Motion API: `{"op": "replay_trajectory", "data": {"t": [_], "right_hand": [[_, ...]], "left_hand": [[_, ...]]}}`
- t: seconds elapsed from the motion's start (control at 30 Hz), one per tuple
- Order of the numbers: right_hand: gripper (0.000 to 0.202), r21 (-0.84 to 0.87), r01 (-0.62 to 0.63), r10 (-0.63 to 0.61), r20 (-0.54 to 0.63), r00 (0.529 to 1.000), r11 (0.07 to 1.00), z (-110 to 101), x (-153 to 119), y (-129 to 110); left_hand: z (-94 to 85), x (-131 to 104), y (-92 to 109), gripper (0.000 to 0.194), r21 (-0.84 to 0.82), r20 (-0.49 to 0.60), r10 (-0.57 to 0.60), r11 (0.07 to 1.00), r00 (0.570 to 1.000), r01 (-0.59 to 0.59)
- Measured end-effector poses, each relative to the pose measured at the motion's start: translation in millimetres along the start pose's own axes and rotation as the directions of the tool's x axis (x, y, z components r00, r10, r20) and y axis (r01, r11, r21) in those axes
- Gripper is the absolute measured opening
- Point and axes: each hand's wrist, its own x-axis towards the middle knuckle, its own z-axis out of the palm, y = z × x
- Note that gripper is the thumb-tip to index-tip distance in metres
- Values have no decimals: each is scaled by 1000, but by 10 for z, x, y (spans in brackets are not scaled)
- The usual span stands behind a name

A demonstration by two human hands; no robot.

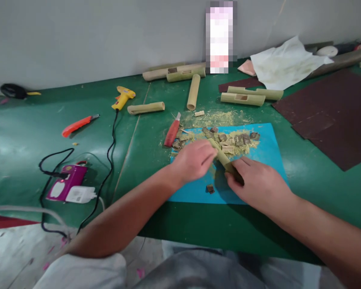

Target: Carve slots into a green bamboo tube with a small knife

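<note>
The near edge of the green table (180, 226) crosses just in front of the person's body, with a strip of green surface between it and the blue mat (192, 196). At left, a white charger (80, 194) sits against a purple power strip (67, 184); its printed label is too small to read. Over the mat, the right hand (258, 180) grips the lower end of a slanted bamboo tube (221, 154), hiding part of it. The left hand (195, 160) is curled closed against the upper end; whether it holds anything else, I cannot tell. Behind lie shavings and offcuts (239, 140), partly covered by that hand, and a red-handled knife (172, 130) beside the mat's left edge. Farther back are more bamboo pieces (243, 98), brown sheets (333, 116) cut off at right, and a pixelated, unreadable upright rectangle (219, 40).
</note>
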Motion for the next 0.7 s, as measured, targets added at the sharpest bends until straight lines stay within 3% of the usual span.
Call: {"op": "replay_trajectory", "data": {"t": [0.07,0.17,0.3,0.43,0.53,0.7], "right_hand": [[23,3,1,-1,-12,1000,1000,0,-1,2],[23,-3,2,-2,-24,1000,1000,-5,-1,3],[23,-2,1,-1,3,1000,1000,-12,2,-1],[22,-11,-9,10,11,1000,1000,-4,0,-2],[21,-16,-3,3,16,1000,1000,2,-3,-4],[22,-20,21,-22,-36,999,1000,-2,2,-10]], "left_hand": [[1,-2,7,25,-9,23,9,1000,1000,-9],[1,-4,23,28,32,-34,-63,997,997,64],[5,0,46,30,-10,50,30,1000,998,-29],[3,10,49,31,31,-45,-60,998,997,61],[0,6,57,31,29,75,38,999,996,-40],[-19,-4,37,30,65,5,-29,997,1000,28]]}}
